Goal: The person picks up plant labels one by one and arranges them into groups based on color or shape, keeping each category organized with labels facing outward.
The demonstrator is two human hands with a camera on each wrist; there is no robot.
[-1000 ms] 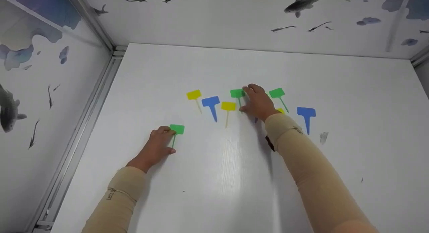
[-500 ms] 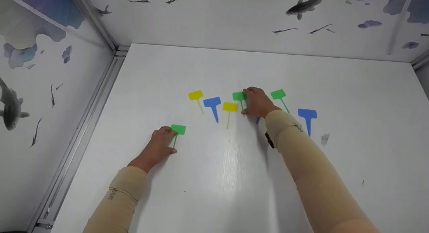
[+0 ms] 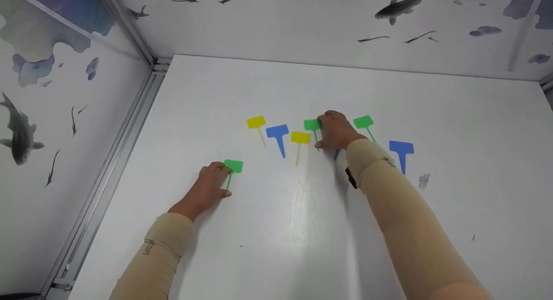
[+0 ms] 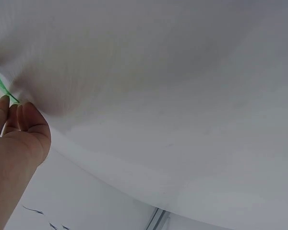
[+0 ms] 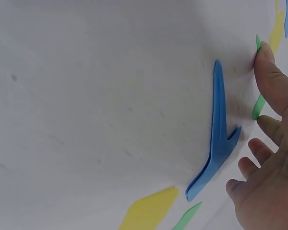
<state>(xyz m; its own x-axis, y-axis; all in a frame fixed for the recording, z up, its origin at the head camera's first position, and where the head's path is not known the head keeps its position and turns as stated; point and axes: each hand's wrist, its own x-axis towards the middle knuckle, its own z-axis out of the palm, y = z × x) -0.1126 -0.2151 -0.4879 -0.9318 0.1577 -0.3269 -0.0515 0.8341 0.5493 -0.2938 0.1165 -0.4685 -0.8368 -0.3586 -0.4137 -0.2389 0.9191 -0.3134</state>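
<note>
My left hand [image 3: 209, 185] rests at the white tabletop, holding a green T-shaped plant label [image 3: 234, 166] between fingers at its head and thumb near its stem's lower end. In the left wrist view only the label's thin green stem [image 4: 5, 88] shows. Farther up, my right hand [image 3: 339, 131] holds another green plant label [image 3: 310, 124] lengthwise, with fingers on its head and thumb by the stem tip. The right wrist view shows the thumb and index finger at that label's two ends. A blue plant label [image 5: 219, 139] lies beside them, mostly hidden under the hand in the head view.
Left of the right hand lie a yellow label [image 3: 300, 137], a blue label [image 3: 277, 131] and another yellow label [image 3: 256, 121]. To its right are a green label [image 3: 363, 121] and a blue label [image 3: 401, 147]. Printed walls bound the tabletop [image 3: 268, 222] behind and at left.
My right hand and its green label have shifted slightly toward me. My left hand keeps its hold on its label. A yellow label has become covered by my right sleeve.
</note>
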